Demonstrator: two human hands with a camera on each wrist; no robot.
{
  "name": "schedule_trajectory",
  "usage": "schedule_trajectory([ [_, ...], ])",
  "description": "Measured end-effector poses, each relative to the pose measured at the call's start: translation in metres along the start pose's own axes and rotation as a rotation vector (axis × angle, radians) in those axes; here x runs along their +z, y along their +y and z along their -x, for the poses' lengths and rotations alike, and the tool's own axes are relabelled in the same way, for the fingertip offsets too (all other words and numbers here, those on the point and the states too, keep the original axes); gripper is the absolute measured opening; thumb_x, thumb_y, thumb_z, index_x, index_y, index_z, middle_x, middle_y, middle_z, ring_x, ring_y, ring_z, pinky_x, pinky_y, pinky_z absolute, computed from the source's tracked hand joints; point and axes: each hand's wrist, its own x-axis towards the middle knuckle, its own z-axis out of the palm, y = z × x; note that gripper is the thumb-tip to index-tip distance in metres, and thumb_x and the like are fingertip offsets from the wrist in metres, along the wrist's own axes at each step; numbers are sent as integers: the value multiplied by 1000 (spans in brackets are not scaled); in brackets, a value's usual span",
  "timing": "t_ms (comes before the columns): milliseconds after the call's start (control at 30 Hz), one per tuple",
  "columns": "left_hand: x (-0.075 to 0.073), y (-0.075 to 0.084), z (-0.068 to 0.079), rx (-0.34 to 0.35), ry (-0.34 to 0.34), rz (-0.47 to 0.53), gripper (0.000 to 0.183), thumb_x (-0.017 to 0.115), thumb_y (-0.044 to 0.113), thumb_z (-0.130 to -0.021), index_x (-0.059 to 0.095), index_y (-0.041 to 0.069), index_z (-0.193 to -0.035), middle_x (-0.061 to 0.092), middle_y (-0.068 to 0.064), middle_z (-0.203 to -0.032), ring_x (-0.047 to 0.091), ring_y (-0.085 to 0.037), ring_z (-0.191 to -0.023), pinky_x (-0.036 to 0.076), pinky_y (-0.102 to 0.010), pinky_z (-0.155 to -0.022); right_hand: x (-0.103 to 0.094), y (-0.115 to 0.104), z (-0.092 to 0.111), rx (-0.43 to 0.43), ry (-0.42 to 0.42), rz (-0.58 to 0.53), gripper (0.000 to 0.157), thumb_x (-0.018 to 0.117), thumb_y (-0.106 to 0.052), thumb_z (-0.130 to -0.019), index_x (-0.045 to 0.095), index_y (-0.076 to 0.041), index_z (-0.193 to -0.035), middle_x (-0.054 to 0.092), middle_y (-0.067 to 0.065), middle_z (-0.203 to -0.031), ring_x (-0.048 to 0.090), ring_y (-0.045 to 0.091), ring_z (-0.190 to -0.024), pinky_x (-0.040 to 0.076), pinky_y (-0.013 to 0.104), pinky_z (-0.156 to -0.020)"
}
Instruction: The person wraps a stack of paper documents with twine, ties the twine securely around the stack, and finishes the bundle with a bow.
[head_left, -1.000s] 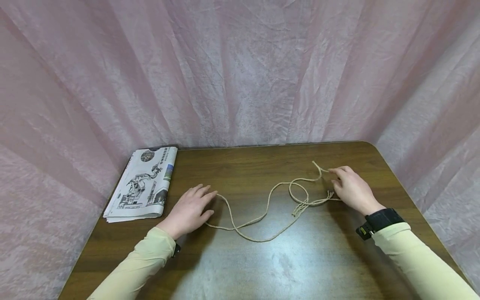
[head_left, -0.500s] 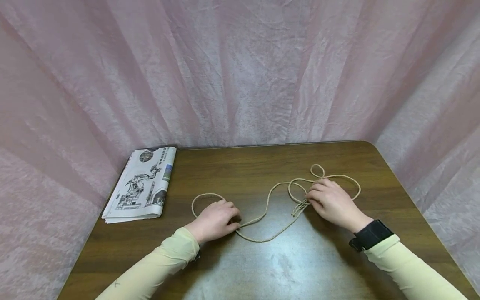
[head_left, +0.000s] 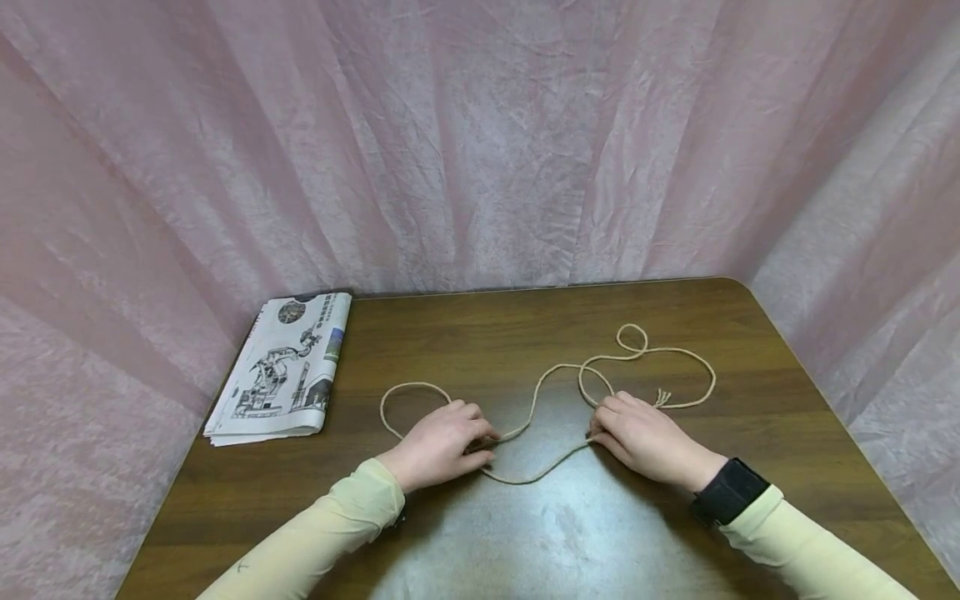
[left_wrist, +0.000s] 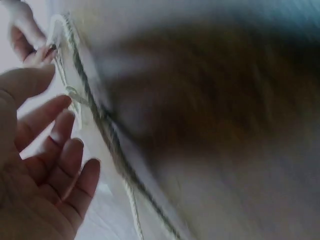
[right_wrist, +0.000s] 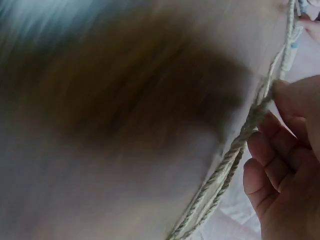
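A thin beige rope (head_left: 535,398) lies in loose curves and loops across the wooden table. My left hand (head_left: 438,446) is low over its left part, where two strands cross; in the left wrist view the thumb and fingers (left_wrist: 62,127) are spread apart beside the strands. My right hand (head_left: 648,437) pinches the rope right of the middle, with one strand running left from the thumb. The right wrist view shows the thumb tip at a bundle of strands (right_wrist: 250,122), other fingers curled behind. A frayed end (head_left: 662,398) pokes out beyond the right hand.
A folded newspaper (head_left: 281,367) with a robot-arm drawing lies at the table's back left corner. Pink curtains (head_left: 480,150) hang close behind the table (head_left: 450,333) and along both sides. A dark band (head_left: 731,492) circles the right wrist.
Both hands have moved inward toward each other. The right part of the rope now lies in a small loop and a wide bend, and its left part forms a rounded loop beside the left hand.
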Motion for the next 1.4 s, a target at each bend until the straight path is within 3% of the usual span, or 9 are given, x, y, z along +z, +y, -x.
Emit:
schedule_trajectory([
  [233, 11, 15, -5, 147, -12, -13, 45, 72, 56, -84, 72, 31, -121, 57, 9, -100, 50, -12, -93, 43, -28, -81, 5, -13, -7, 104, -2, -100, 17, 73, -16, -89, 57, -21, -90, 49, -15, -86, 48, 4, -82, 46, 29, -71],
  [433, 10, 22, -5, 177, -5, 9, 26, 64, 48, -93, 75, 33, -111, 58, 10, -99, 50, -11, -92, 44, -29, -81, 1, -7, -8, 136, -10, -111, 10, 72, -14, -90, 64, -18, -96, 57, -11, -93, 52, 7, -90, 48, 32, -79],
  [567, 3, 23, -3, 184, -54, -1, 22, 68, 49, -90, 76, 33, -103, 56, 13, -95, 48, -10, -90, 43, -27, -78, -12, 10, -8, 126, 2, -57, 20, 64, -1, -89, 70, -13, -104, 64, -3, -104, 57, 17, -102, 46, 39, -89],
  [800, -5, 43, -9, 228, -175, -68, 28, 74, 58, -79, 71, 33, -93, 51, 18, -84, 47, -8, -82, 40, -24, -69, -29, 35, -9, 135, -137, 5, 43, 54, 5, -90, 65, -9, -129, 57, 14, -136, 51, 34, -124, 41, 54, -101],
  [967, -1, 51, -12, 269, -213, -126, 20, 77, 45, -78, 64, 31, -85, 53, 19, -80, 51, -7, -80, 42, -23, -70, -25, 37, -14, 127, -235, -14, 55, 47, 8, -89, 57, -11, -140, 53, 14, -142, 47, 36, -131, 39, 55, -104],
  [1167, -6, 40, -2, 277, -186, -152, 14, 73, 29, -84, 60, 29, -77, 54, 17, -77, 53, -9, -77, 43, -25, -68, -22, 39, -10, 174, -271, -7, 54, 44, 9, -89, 59, -7, -138, 53, 15, -142, 46, 35, -132, 40, 55, -103],
  [1400, -24, 3, 32, 159, -127, -39, 21, 75, 25, -83, 56, 26, -76, 51, 19, -72, 51, -10, -76, 44, -28, -67, -27, 46, 2, 216, -290, -7, 49, 43, 8, -90, 61, -4, -134, 50, 16, -145, 44, 36, -134, 38, 54, -106],
])
